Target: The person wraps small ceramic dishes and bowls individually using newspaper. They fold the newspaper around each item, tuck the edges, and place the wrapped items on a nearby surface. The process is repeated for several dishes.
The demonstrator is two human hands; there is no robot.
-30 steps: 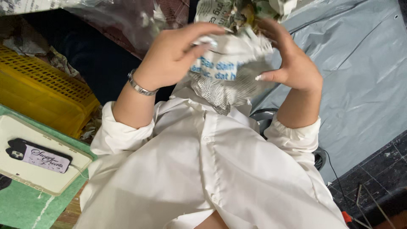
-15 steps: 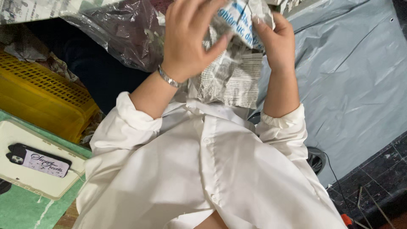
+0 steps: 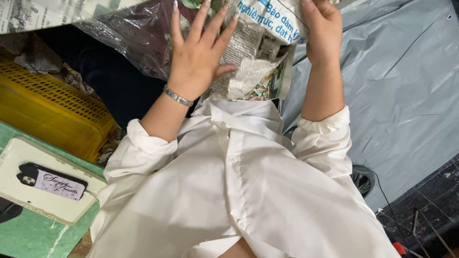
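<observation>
Overhead, left hand [image 3: 198,59] lies spread flat on crumpled newspaper bundle [image 3: 258,52], right hand [image 3: 322,31] grips its edge; pressing evenly likely avoids tearing.

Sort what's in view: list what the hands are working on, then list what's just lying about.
In hand:
- left hand, spread flat on the newspaper bundle
- right hand, gripping its edge

Lying about:
- yellow crate
- cream tray with a tag
- grey plastic sheet
- clear plastic wrap
</observation>
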